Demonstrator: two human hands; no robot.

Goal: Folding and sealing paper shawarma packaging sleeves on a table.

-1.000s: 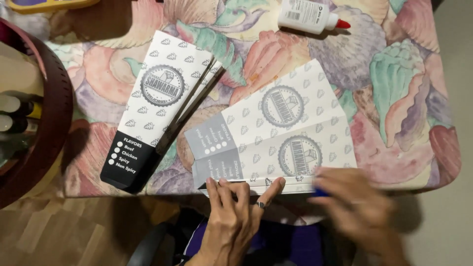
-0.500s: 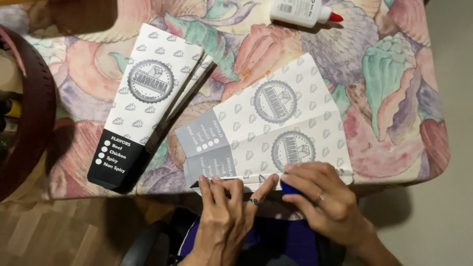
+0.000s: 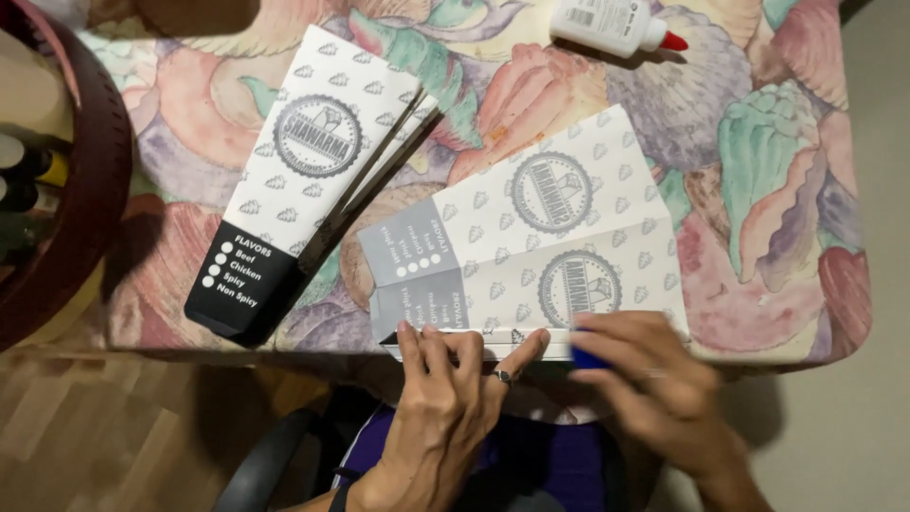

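The left hand [image 3: 445, 403] lies flat at the near edge of the surface [image 3: 758, 284], which is covered in a cloth printed with large shells in pink, green and purple. Its fingers [image 3: 431, 346] are spread and press down on the near edge of an unfolded white paper sleeve with a grey leaf pattern and round grey stamps [image 3: 531, 256], so this hand grips nothing and only pins the sheet. A dark ring sits on one finger.

The right hand [image 3: 654, 379] is blurred and curls just beside the left one, at the same near edge of the sheet. Its grip is narrow, closed around a small blue object [image 3: 588, 358] (possibly a glue stick, though the blur hides its shape) that touches the paper's edge strip.

The unfolded sleeve lies angled across the middle of the surface, its grey panel toward the left and its near edge at the surface's rim.

To the left, apart from it, lies a stack of folded sleeves of the same white pattern with black ends [image 3: 303, 180], tilted the same way. At the far edge lies a white glue bottle with a red cap [image 3: 616, 24] on its side. A dark red round rim [image 3: 81, 180] stands at the far left, with bottle tops inside it.
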